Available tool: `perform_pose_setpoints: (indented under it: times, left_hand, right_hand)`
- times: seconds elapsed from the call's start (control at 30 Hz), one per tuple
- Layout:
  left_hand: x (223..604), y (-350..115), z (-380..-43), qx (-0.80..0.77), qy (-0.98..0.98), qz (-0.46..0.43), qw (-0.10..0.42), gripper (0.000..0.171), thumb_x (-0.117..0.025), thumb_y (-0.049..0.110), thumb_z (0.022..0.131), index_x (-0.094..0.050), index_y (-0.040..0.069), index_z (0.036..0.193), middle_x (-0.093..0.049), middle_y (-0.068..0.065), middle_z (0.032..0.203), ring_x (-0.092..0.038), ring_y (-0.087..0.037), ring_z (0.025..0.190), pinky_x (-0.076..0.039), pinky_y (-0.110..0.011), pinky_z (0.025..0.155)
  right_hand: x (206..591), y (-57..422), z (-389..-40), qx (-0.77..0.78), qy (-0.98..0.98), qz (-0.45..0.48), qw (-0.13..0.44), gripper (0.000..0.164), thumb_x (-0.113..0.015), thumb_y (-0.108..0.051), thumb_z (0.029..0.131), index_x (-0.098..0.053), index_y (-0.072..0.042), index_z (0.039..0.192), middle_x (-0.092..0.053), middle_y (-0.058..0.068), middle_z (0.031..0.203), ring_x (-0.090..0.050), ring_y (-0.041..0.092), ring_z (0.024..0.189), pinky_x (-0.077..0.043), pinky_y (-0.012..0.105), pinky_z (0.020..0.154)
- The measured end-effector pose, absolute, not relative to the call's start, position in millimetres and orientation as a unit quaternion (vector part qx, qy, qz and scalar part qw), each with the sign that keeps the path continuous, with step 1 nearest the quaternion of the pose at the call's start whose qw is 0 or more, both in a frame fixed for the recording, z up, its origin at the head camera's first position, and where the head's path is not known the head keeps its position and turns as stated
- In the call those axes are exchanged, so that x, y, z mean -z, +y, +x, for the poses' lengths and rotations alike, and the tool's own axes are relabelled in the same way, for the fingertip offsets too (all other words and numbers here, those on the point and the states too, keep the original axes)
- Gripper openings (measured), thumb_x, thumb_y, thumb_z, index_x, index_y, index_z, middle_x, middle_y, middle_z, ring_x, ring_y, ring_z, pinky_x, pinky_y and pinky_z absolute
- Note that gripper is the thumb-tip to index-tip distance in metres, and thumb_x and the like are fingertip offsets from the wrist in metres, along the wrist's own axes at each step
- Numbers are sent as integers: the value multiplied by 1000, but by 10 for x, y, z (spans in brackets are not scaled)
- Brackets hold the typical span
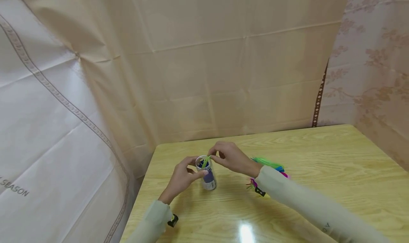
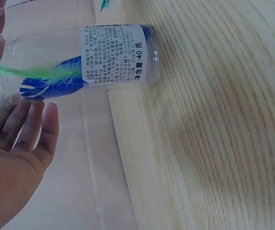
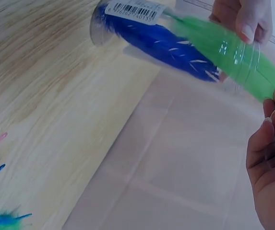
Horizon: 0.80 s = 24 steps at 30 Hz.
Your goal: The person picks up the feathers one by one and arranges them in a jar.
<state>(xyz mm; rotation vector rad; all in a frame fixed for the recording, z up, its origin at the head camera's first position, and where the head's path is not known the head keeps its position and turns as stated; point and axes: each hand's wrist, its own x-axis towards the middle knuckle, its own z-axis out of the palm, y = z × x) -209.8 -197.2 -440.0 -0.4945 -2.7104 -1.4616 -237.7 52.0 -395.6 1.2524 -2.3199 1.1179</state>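
Note:
A clear plastic jar (image 1: 209,183) with a white printed label (image 2: 111,55) stands upright on the wooden table. Near its open mouth, my left hand (image 1: 180,178) grips it, thumb on one side and fingers on the other. Inside lies a blue feather (image 3: 159,45). A bright green feather (image 3: 207,40) runs down into the jar beside the blue one. My right hand (image 1: 232,158), just above the rim, pinches the top end of that green feather between thumb and fingertips.
To the right, partly behind my right forearm, lies a pile of coloured feathers (image 1: 268,162) in green, blue and pink. The table (image 1: 319,158) meets a beige hanging cloth (image 1: 230,76) at its back edge. A pale cloth (image 1: 57,147) hangs on the left.

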Motion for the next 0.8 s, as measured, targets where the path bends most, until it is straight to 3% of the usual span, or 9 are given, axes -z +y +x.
perform_pose_setpoints:
  times: [0.8]
  left_hand:
    - [4376, -1978, -2087, 459, -872, -166, 21, 54, -84, 46, 85, -66, 29, 133, -63, 9, 125, -59, -13, 110, -56, -33, 83]
  right_hand:
    - [3962, 360, -2316, -316, -840, 436, 74, 17, -70, -15, 100, -78, -11, 115, -68, -4, 101, -48, 4, 65, -45, 22, 58]
